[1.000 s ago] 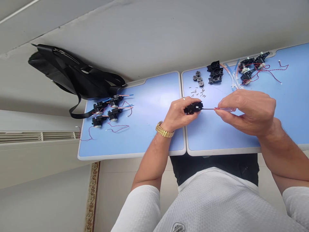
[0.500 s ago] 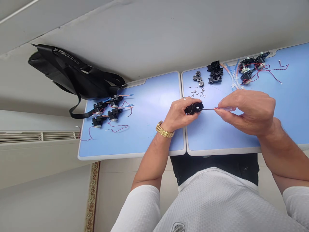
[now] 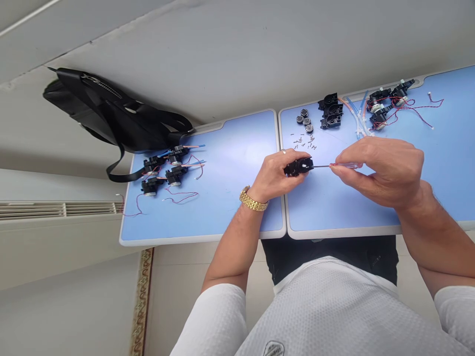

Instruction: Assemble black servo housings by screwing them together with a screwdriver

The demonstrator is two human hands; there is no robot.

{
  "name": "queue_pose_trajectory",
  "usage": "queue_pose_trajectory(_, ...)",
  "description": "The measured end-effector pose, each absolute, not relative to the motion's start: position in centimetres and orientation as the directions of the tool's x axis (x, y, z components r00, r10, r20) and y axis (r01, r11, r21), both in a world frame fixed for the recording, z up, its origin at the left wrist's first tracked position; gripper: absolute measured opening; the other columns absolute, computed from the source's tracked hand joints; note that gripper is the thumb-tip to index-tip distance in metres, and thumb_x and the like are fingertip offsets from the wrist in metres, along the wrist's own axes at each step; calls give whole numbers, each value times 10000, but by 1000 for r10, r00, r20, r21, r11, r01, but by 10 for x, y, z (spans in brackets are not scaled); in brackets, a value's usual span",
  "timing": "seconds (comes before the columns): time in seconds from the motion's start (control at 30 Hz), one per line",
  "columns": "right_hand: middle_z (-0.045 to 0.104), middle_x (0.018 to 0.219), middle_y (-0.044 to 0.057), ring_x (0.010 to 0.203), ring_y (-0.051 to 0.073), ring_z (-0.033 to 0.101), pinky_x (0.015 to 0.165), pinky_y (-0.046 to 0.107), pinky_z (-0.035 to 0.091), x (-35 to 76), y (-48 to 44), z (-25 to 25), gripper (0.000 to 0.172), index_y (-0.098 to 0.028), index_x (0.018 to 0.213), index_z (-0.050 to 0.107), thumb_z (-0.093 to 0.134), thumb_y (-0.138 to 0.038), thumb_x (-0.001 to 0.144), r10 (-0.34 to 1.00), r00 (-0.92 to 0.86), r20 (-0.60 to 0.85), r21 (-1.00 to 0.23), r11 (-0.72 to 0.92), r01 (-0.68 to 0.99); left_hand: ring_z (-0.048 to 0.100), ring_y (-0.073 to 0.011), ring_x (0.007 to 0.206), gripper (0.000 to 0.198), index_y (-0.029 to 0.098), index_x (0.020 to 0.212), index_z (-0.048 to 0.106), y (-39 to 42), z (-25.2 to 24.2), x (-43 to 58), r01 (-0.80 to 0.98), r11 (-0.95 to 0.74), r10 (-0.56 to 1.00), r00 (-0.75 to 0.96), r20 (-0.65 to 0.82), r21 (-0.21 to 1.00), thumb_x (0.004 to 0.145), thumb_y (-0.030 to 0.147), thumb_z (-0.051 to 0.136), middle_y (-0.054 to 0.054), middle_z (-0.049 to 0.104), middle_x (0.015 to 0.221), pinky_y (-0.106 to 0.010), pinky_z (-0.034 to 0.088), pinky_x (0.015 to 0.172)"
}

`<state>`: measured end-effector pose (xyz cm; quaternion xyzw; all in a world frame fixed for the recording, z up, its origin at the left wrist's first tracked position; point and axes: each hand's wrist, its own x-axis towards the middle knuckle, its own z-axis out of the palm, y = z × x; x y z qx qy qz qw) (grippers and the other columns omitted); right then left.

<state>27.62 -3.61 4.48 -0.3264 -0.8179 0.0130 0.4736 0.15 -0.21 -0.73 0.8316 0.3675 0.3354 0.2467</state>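
My left hand [image 3: 275,174] is closed around a small black plastic housing [image 3: 298,166] with a white pin on its face. In my right hand [image 3: 386,170] is a screwdriver [image 3: 345,166] with a clear reddish handle, pinched between thumb and fingers. Its thin shaft runs level to the left, and the tip meets the right side of the housing. Whether a screw sits at the tip is too small to tell. Just beyond my left hand lie several loose screws [image 3: 304,143] and several round black motor-like parts [image 3: 305,121].
Black housings [image 3: 331,111] stand at the back, beside clear and blue tubes [image 3: 359,118] and wired black assemblies [image 3: 382,106]. More wired assemblies [image 3: 176,174] lie on the left table [image 3: 222,217], near a black bag [image 3: 111,113]. A seam separates the two tables.
The housing in my left hand has tilted very slightly. Both hands stay in nearly the same place, with the screwdriver still against the housing.
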Motion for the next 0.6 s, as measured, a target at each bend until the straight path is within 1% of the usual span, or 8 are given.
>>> queue_pose_trajectory(0.2, 754, 720, -62, 624, 150, 705, 605, 311, 518, 276, -37, 48, 181, -279, 938, 759, 766, -294, 1118, 534, -360, 765, -318, 799, 511, 774, -159, 843, 318, 256, 1231, 833, -2, -8, 1, 444, -620, 769, 505, 391, 647, 920, 218, 776, -22, 878, 1025, -314, 628, 769)
queue_pose_trajectory(0.47, 767, 726, -57, 628, 153, 724, 600, 308, 526, 276, -37, 50, 164, -271, 938, 764, 786, -268, 1101, 525, -366, 768, -305, 802, 513, 784, -153, 852, 305, 245, 1213, 840, -3, -6, 2, 417, -616, 770, 500, 397, 668, 917, 209, 776, -22, 884, 1040, -302, 630, 773)
queue_pose_trajectory(0.6, 798, 763, -53, 666, 156, 766, 611, 297, 547, 276, -38, 51, 123, -267, 976, 773, 791, -258, 1097, 525, -352, 775, -312, 802, 509, 785, -152, 849, 323, 243, 1237, 850, -3, -4, 3, 403, -599, 777, 501, 381, 692, 921, 217, 788, -20, 886, 1042, -296, 629, 776)
